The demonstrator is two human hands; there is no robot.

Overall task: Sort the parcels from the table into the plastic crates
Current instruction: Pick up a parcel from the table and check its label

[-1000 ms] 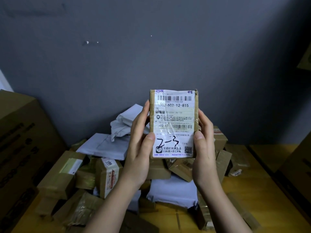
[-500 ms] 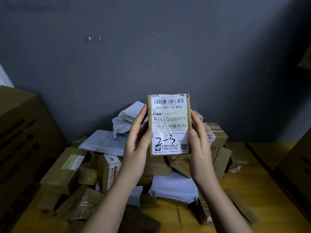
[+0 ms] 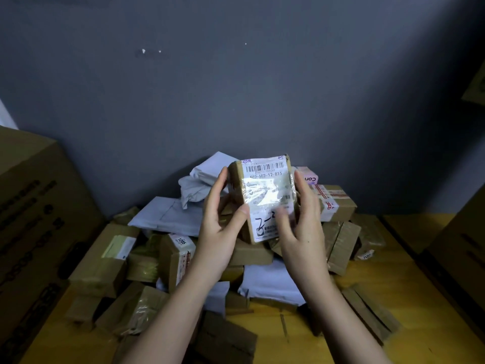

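Head view. Both hands hold one parcel (image 3: 265, 198) upright above the pile (image 3: 183, 258) on the table (image 3: 393, 271). The left hand (image 3: 223, 232) grips its left edge, thumb on the labelled face (label reads 502-602-12-815), fingers behind. The right hand (image 3: 304, 227) grips the right edge; its thumb is blurred over the label. Boxes and white mailers make up the pile. Large cartons (image 3: 39, 219) stand at the left, against a grey wall (image 3: 236, 88).
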